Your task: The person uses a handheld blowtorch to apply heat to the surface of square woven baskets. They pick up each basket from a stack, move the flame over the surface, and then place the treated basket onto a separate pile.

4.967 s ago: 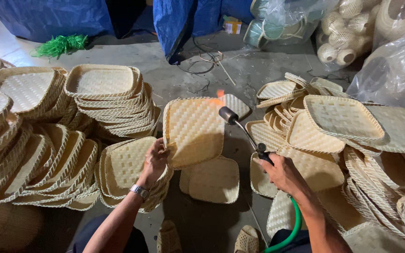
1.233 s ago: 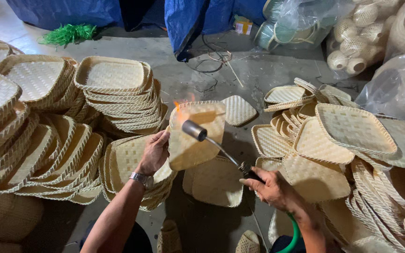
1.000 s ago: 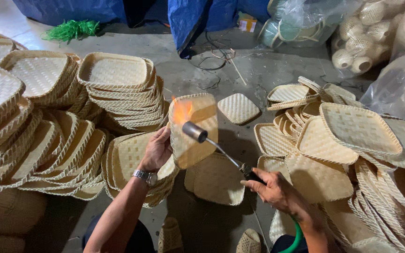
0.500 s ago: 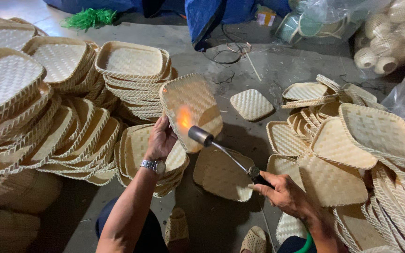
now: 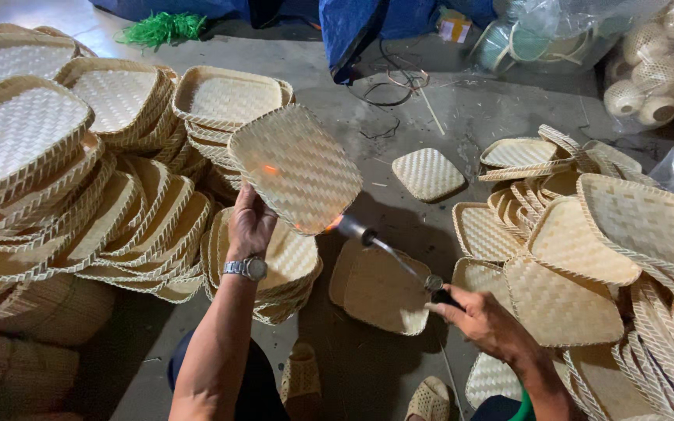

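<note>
- A person sits on a grey concrete floor [image 5: 462, 109] amid heaps of woven bamboo trays, seen from above their own arms.
- The left hand [image 5: 250, 224], with a metal wristwatch [image 5: 246, 268] on the wrist, is closed on the lower edge of one woven tray [image 5: 294, 168], holding it tilted up just above the centre of the frame.
- The right hand [image 5: 484, 321], at lower right of centre, is closed around the handle of a gas torch [image 5: 390, 253]; its thin metal tube runs up and left to a nozzle just under the tray's lower edge.
- An orange glow shows at the tray's lower rim beside the nozzle, and a small orange spot shows on the weave.
- In my judgement, singeing well here means keeping the flame moving, holding the fingers well away from the heated rim, and turning the tray so no patch scorches.
- Left half of the frame: tall overlapping stacks of trays [image 5: 56, 171], nested one inside another, holding nothing else.
- Under the left hand sits another short nested stack [image 5: 290, 273].
- Right side: a looser heap of trays [image 5: 587, 257], many leaning or face down.
- Upper right: clear plastic bags [image 5: 579, 31] with pale rounded items inside, too unclear to identify.
- One small tray [image 5: 428, 174] lies alone on the floor.
</note>
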